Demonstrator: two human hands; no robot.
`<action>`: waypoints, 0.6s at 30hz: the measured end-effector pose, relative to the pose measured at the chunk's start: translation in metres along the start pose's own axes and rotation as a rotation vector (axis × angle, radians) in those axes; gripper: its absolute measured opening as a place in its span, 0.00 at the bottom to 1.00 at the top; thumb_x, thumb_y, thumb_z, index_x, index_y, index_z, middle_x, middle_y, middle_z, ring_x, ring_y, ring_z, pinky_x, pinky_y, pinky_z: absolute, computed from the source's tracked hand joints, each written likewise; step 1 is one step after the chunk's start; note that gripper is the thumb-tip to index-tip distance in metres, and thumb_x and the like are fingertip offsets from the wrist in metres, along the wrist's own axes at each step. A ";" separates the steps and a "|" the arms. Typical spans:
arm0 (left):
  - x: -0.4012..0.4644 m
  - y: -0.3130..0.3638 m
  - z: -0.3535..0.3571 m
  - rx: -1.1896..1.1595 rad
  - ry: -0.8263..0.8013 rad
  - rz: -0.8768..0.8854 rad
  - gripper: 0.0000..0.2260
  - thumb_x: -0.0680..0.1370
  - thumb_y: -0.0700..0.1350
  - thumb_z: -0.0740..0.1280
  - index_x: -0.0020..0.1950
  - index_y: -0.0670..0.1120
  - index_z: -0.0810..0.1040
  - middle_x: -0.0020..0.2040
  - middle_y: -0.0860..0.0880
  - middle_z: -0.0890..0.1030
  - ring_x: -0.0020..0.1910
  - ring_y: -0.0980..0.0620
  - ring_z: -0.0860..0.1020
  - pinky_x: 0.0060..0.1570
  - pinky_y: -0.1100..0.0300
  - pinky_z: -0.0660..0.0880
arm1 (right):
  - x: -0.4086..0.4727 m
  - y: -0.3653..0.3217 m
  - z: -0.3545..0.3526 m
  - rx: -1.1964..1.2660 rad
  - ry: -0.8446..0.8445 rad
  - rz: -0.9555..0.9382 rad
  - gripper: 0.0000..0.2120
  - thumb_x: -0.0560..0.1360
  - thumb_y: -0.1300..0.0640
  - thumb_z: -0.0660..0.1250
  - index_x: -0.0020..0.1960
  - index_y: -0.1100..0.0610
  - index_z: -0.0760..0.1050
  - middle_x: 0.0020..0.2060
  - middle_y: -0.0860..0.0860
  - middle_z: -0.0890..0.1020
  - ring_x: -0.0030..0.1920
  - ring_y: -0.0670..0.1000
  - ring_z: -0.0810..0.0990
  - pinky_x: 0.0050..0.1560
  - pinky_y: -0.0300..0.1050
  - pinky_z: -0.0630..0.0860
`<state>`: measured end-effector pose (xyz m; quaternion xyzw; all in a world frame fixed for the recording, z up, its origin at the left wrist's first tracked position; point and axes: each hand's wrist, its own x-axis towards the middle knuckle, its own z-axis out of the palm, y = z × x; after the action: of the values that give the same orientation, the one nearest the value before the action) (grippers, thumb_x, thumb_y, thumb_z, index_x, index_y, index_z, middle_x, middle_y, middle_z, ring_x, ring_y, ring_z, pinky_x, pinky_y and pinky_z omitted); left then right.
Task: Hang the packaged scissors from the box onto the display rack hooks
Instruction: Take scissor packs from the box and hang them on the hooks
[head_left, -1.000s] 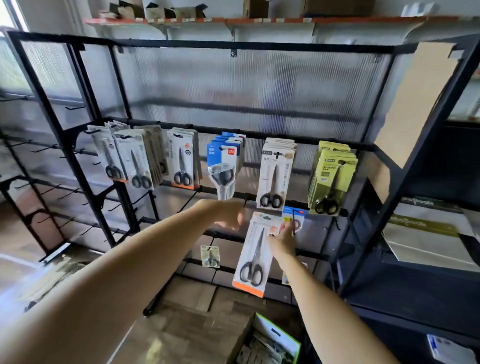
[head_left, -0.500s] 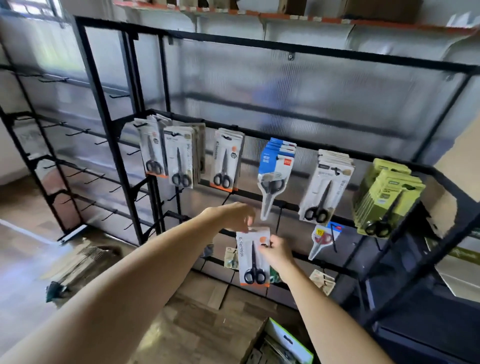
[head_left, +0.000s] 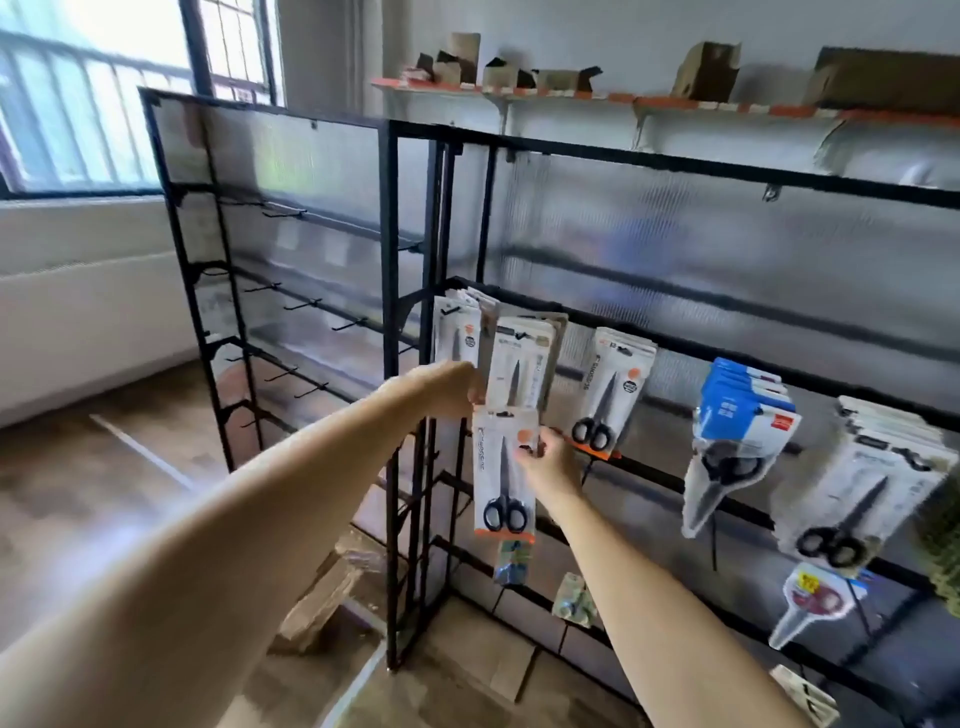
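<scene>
Shifted left along the display rack (head_left: 395, 312) since the earlier frame, packaged scissors (head_left: 504, 473) now carried up under the two leftmost stacks.

Could miss the hook: hang hole at the card's 12 o'clock hard to make out, hanging packs (head_left: 519, 364) crowding just above, so a snag or knocked stack possible. Right hand (head_left: 548, 460) pinched closed on the card's 3 o'clock edge; left hand (head_left: 452, 389) curled near its 11 o'clock corner, touching the packs there, grip on anything impossible to tell.

Black display rack (head_left: 393, 332) on wood floor (head_left: 93, 499); scissor packs (head_left: 610, 395) hang from hooks.
</scene>
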<state>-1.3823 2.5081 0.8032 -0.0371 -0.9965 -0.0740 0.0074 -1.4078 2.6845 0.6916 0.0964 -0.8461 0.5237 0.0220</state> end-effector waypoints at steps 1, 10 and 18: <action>-0.001 -0.014 -0.006 0.013 0.022 -0.027 0.06 0.77 0.40 0.64 0.50 0.47 0.80 0.45 0.48 0.80 0.42 0.47 0.78 0.36 0.58 0.75 | 0.006 -0.011 0.009 -0.003 0.014 -0.019 0.05 0.77 0.57 0.69 0.43 0.52 0.74 0.37 0.46 0.76 0.37 0.47 0.75 0.31 0.30 0.66; 0.017 -0.082 -0.046 0.053 0.111 -0.192 0.09 0.75 0.40 0.60 0.51 0.47 0.78 0.50 0.46 0.80 0.47 0.42 0.78 0.46 0.53 0.76 | 0.068 -0.072 0.067 0.010 0.078 -0.090 0.09 0.78 0.48 0.66 0.50 0.53 0.74 0.39 0.45 0.77 0.38 0.49 0.78 0.35 0.41 0.73; 0.052 -0.097 -0.072 0.175 0.014 -0.199 0.05 0.76 0.41 0.60 0.46 0.48 0.75 0.45 0.48 0.78 0.40 0.46 0.75 0.37 0.57 0.72 | 0.129 -0.100 0.101 0.008 0.194 -0.128 0.13 0.80 0.47 0.58 0.58 0.54 0.72 0.45 0.50 0.81 0.42 0.51 0.81 0.38 0.46 0.78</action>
<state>-1.4413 2.4055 0.8608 0.0630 -0.9979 0.0126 0.0103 -1.5088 2.5334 0.7520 0.0994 -0.8301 0.5314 0.1368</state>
